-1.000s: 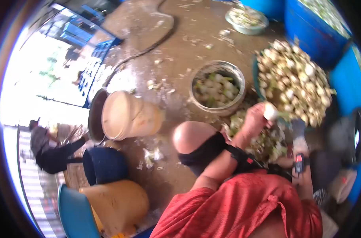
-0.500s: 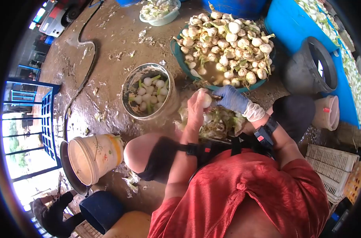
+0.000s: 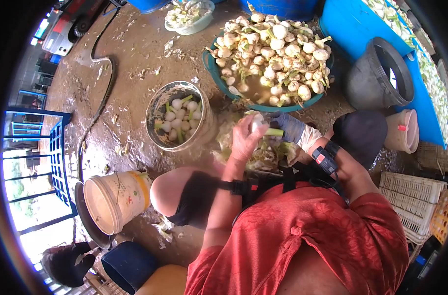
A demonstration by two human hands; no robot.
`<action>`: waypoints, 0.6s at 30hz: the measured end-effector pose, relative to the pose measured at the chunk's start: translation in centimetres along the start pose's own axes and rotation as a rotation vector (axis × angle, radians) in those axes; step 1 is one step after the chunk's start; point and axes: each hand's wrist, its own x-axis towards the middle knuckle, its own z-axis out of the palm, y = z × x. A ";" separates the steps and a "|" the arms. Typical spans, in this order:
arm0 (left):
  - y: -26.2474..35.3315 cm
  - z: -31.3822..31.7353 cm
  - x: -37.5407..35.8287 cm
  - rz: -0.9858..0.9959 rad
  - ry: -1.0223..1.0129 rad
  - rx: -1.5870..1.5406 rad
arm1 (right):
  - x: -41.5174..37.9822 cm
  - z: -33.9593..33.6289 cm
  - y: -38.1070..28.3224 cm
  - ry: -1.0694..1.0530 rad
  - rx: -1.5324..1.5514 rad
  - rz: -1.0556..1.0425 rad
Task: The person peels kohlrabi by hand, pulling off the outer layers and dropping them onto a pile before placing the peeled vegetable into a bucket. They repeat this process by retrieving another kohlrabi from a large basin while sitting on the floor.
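Left grip (image 3: 247, 135) clamped on bulb (image 3: 258, 123); right grip (image 3: 292, 129), can't tell; open floor (image 3: 129, 101) left of bucket rim (image 3: 205, 127)

I have a pale, whitish bulb (image 3: 257, 124) in my left hand (image 3: 248, 135), partly hidden by my grip, its short green stem pointing sideways toward my gloved right hand (image 3: 289, 129).

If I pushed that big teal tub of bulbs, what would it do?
The teal tub would probably feel heavy and hard to slide, since it is heaped with bulbs. The brownish water inside might slosh. Some roundish bulbs piled above the rim could roll off.
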 end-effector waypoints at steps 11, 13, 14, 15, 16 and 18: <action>-0.8 -0.4 0.2 -0.448 -0.009 -0.821 | 0.5 0.1 -3.3 0.118 -0.523 -0.356; -1.0 -0.5 0.2 -0.336 -0.103 -0.954 | 0.0 0.1 -2.8 0.363 -0.924 -0.566; -1.3 -0.6 0.4 -0.336 -0.102 -0.955 | 1.1 -0.4 -2.4 0.308 -0.790 -0.571; -1.5 -0.8 0.5 -0.347 -0.104 -1.038 | 0.8 -0.8 -2.1 0.305 -0.790 -0.571; -1.8 -1.0 0.6 -0.357 -0.106 -1.122 | 0.3 -1.3 -1.8 0.308 -0.625 -0.487; -1.9 -0.6 0.5 -0.339 -0.096 -1.172 | -0.1 -2.0 -1.5 0.353 -0.522 -0.389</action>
